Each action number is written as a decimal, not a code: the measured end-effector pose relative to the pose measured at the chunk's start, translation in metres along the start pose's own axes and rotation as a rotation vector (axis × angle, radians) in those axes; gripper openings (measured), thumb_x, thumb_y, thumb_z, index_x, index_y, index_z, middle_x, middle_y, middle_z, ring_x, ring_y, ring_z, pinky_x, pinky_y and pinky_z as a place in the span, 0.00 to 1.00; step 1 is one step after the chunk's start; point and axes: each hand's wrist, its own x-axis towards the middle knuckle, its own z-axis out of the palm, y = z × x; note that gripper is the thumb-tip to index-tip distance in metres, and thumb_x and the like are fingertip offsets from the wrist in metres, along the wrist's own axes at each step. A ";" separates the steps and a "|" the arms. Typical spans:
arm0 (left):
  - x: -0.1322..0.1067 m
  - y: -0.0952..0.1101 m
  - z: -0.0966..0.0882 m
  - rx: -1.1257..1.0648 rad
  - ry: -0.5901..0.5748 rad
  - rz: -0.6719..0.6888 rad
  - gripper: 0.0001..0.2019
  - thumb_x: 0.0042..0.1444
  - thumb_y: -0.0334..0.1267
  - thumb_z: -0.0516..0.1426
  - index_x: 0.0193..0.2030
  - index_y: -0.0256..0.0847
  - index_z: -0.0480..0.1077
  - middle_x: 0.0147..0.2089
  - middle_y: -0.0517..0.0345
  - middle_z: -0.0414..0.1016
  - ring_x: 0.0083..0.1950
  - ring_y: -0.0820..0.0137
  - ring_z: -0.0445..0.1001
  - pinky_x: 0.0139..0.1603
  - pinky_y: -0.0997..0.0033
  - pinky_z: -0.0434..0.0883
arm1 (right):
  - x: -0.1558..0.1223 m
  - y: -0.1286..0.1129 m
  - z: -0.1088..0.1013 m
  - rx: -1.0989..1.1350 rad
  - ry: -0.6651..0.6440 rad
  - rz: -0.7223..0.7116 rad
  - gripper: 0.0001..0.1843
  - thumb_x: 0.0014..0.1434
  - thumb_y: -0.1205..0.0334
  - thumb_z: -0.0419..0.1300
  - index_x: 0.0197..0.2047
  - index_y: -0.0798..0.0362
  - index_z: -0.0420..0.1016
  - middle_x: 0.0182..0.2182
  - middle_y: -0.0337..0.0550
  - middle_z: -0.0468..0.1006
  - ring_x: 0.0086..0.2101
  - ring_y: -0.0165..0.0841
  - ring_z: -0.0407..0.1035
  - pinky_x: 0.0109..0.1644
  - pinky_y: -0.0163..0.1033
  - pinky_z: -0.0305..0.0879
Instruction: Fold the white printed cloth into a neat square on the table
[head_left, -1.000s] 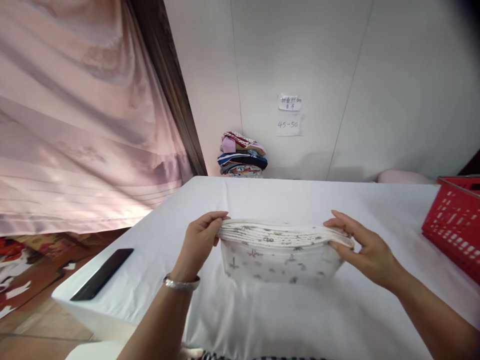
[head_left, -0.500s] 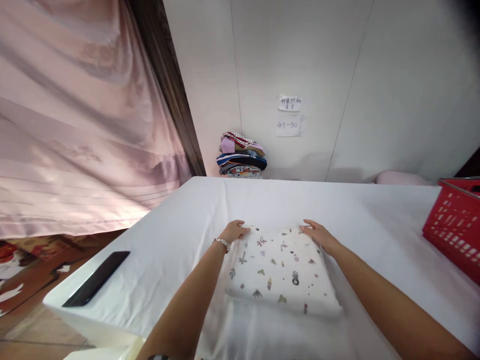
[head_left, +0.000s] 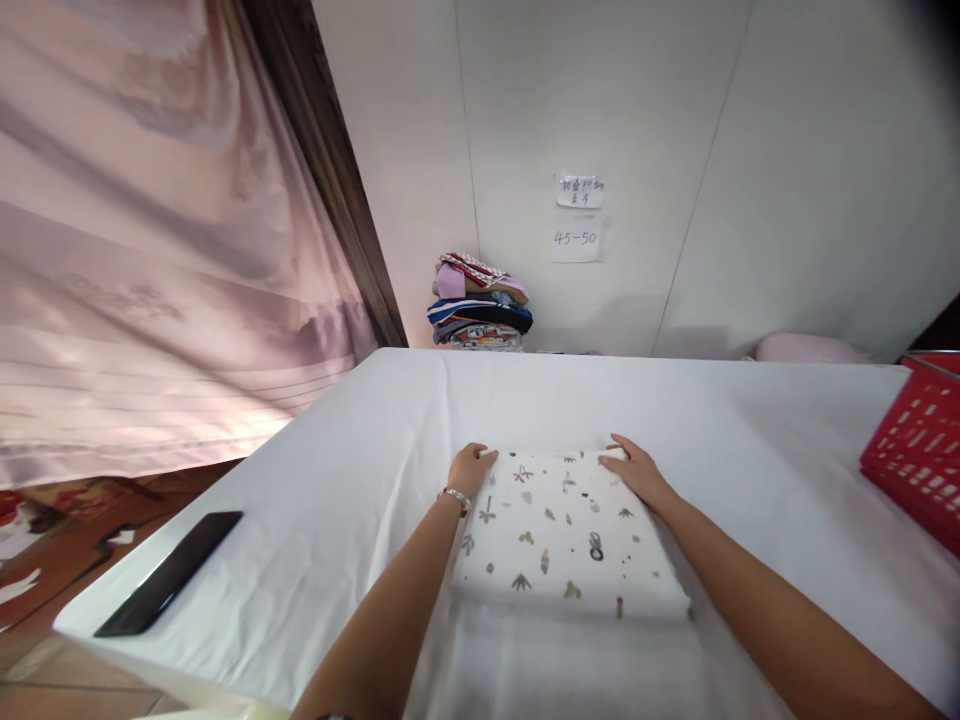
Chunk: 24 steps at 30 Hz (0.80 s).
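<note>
A folded white cloth (head_left: 559, 530) printed with small plants and shapes lies flat on the white-covered table, in the lower middle of the head view. My left hand (head_left: 471, 470) grips its far left corner, thumb on top and the other fingers curled at the edge. A bracelet circles that wrist. At the far right corner, my right hand (head_left: 636, 472) pinches the cloth, its thumb on top and a finger past the far edge. The undersides of the fingers are hidden.
A long dark flat object (head_left: 171, 572) lies at the table's left edge. Folded clothes (head_left: 481, 305) are piled beyond the far edge, against the wall. To the right stands a red plastic basket (head_left: 919, 450). A pink curtain (head_left: 150, 250) hangs at left.
The view has shifted a little. My hands remain at the cloth's far corners, and the cloth's near edge looks slightly straighter and flatter.
</note>
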 end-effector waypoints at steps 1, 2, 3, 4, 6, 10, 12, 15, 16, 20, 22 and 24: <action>-0.001 0.001 -0.001 0.016 -0.001 0.003 0.16 0.46 0.45 0.59 0.39 0.38 0.71 0.36 0.52 0.73 0.39 0.64 0.71 0.41 0.66 0.65 | 0.001 0.002 0.001 -0.004 -0.008 -0.001 0.33 0.45 0.52 0.61 0.54 0.54 0.65 0.46 0.48 0.73 0.37 0.36 0.70 0.43 0.43 0.67; -0.002 0.002 -0.002 0.027 -0.004 0.003 0.16 0.46 0.45 0.59 0.39 0.38 0.71 0.36 0.51 0.73 0.39 0.63 0.71 0.41 0.66 0.65 | 0.001 0.004 0.002 0.001 -0.010 -0.007 0.32 0.46 0.52 0.61 0.54 0.54 0.65 0.46 0.49 0.73 0.37 0.37 0.71 0.44 0.44 0.67; -0.004 0.003 -0.004 0.040 -0.003 0.006 0.16 0.46 0.44 0.59 0.40 0.38 0.71 0.37 0.51 0.74 0.40 0.63 0.71 0.42 0.65 0.65 | 0.000 0.006 0.001 0.008 -0.002 -0.016 0.32 0.47 0.51 0.61 0.54 0.53 0.66 0.46 0.49 0.73 0.38 0.37 0.71 0.44 0.44 0.67; -0.007 0.004 -0.005 0.062 0.007 0.022 0.16 0.47 0.43 0.58 0.42 0.37 0.70 0.39 0.49 0.74 0.42 0.62 0.71 0.44 0.65 0.65 | -0.001 0.008 0.000 0.014 0.020 -0.026 0.30 0.47 0.50 0.60 0.53 0.52 0.66 0.47 0.50 0.73 0.40 0.38 0.70 0.45 0.44 0.66; -0.015 0.008 -0.006 0.134 0.049 0.116 0.18 0.49 0.40 0.57 0.46 0.37 0.68 0.46 0.47 0.72 0.48 0.61 0.70 0.48 0.63 0.64 | -0.003 0.011 -0.005 0.030 0.080 -0.041 0.27 0.49 0.50 0.59 0.52 0.51 0.68 0.47 0.50 0.73 0.43 0.39 0.69 0.46 0.44 0.66; -0.034 0.015 -0.002 0.285 0.079 0.489 0.17 0.53 0.38 0.54 0.50 0.38 0.67 0.54 0.47 0.67 0.57 0.62 0.63 0.57 0.61 0.60 | -0.011 0.017 -0.017 0.010 0.174 -0.051 0.23 0.51 0.50 0.55 0.48 0.53 0.70 0.44 0.49 0.74 0.43 0.38 0.69 0.48 0.44 0.65; -0.041 0.015 0.003 0.323 0.031 0.606 0.16 0.54 0.37 0.53 0.49 0.39 0.67 0.55 0.49 0.67 0.58 0.62 0.62 0.59 0.59 0.59 | -0.015 0.020 -0.022 -0.031 0.197 -0.070 0.21 0.51 0.50 0.54 0.44 0.54 0.71 0.41 0.47 0.75 0.42 0.37 0.69 0.49 0.45 0.64; -0.046 0.009 0.011 0.375 -0.046 0.651 0.15 0.53 0.36 0.54 0.49 0.40 0.68 0.55 0.50 0.68 0.58 0.62 0.63 0.59 0.57 0.59 | -0.018 0.022 -0.026 -0.063 0.159 -0.117 0.15 0.50 0.53 0.54 0.37 0.53 0.73 0.37 0.44 0.76 0.40 0.36 0.69 0.48 0.44 0.64; -0.046 0.007 0.013 0.389 -0.060 0.651 0.16 0.53 0.35 0.53 0.49 0.40 0.68 0.55 0.50 0.68 0.57 0.62 0.63 0.59 0.56 0.59 | -0.018 0.023 -0.027 -0.065 0.137 -0.129 0.14 0.50 0.55 0.53 0.36 0.52 0.73 0.36 0.44 0.76 0.39 0.36 0.69 0.48 0.44 0.64; -0.043 0.003 0.013 0.414 -0.063 0.665 0.16 0.54 0.35 0.53 0.50 0.41 0.67 0.54 0.50 0.68 0.57 0.63 0.64 0.58 0.57 0.60 | -0.014 0.020 -0.028 -0.081 0.093 -0.154 0.16 0.48 0.58 0.53 0.39 0.51 0.74 0.36 0.42 0.76 0.37 0.34 0.69 0.47 0.43 0.64; -0.040 0.008 0.011 0.424 -0.062 0.678 0.15 0.54 0.34 0.53 0.49 0.41 0.68 0.52 0.51 0.70 0.55 0.62 0.65 0.57 0.57 0.60 | -0.011 0.017 -0.029 -0.089 0.079 -0.158 0.16 0.48 0.57 0.54 0.40 0.51 0.75 0.36 0.42 0.77 0.37 0.34 0.69 0.47 0.43 0.63; -0.038 0.017 0.009 0.441 -0.067 0.704 0.14 0.54 0.33 0.53 0.48 0.41 0.69 0.51 0.51 0.71 0.54 0.62 0.66 0.56 0.56 0.60 | -0.008 0.014 -0.029 -0.095 0.058 -0.164 0.15 0.47 0.57 0.55 0.37 0.51 0.75 0.35 0.42 0.77 0.36 0.34 0.69 0.46 0.43 0.63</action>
